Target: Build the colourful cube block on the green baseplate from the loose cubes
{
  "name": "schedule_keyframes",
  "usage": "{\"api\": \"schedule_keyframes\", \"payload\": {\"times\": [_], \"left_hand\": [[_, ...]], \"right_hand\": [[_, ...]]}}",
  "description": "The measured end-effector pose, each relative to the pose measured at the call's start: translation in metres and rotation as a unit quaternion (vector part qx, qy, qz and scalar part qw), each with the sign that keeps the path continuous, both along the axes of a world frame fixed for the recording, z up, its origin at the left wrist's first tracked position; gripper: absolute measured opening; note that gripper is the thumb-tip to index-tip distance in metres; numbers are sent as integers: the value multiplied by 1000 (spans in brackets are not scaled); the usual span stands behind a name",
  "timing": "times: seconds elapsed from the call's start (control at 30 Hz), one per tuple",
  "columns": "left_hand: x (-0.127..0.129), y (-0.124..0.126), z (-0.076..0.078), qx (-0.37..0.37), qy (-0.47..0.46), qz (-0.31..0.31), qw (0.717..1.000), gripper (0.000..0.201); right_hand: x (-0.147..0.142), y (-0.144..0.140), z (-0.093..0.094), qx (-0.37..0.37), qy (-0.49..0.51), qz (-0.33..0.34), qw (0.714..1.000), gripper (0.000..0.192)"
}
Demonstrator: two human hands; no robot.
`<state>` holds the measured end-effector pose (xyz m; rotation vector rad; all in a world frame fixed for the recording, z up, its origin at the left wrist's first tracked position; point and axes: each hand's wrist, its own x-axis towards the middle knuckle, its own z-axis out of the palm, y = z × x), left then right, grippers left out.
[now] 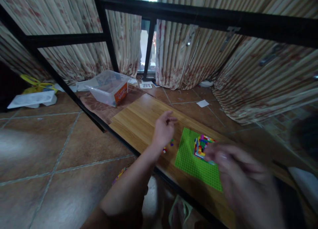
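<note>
A home room: tiled floor (62,149), patterned curtains (184,53), low wooden table (139,119).

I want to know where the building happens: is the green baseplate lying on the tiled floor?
No, the green baseplate lies on the wooden board, with the left hand beside it.

The near tabletop (139,123) looks like matt, wood-grain laminate. On it lies a studded green plastic baseplate (191,157). Far left, a clear glossy plastic box (109,88); left, glossy floor tiles (49,149); far, pleated cloth curtains (198,56).
</note>
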<state>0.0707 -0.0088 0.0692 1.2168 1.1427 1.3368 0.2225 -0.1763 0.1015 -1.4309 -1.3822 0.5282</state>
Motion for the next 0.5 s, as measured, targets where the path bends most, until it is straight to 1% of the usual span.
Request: {"api": "schedule_keyframes", "payload": {"times": [0.03,0.07,0.1,0.17,0.23,0.3,0.4,0.5], "left_hand": [[-8,5,3,-24,-58,25,998,48],[-16,7,6,-51,-105,32,993,46],[-23,9,9,-70,-146,34,986,43],[-32,8,14,-111,-209,18,971,37],[-38,5,17,-142,-242,-1,960,34],[-39,4,18,-157,-253,-12,955,33],[-39,4,18,-160,-255,-14,954,31],[-39,5,18,-163,-254,-17,953,29]], "right_hand": [[-9,19,-8,-31,-17,7,999,17],[-19,36,-18,-73,-41,19,996,16],[-28,48,-29,-102,-66,24,992,18],[-45,62,-48,-156,-98,44,982,21],[-57,66,-62,-169,-154,36,973,25],[-66,67,-71,-167,-211,27,963,32],[-75,68,-76,-149,-290,14,945,36],[-81,72,-77,-151,-340,6,928,31]]}}
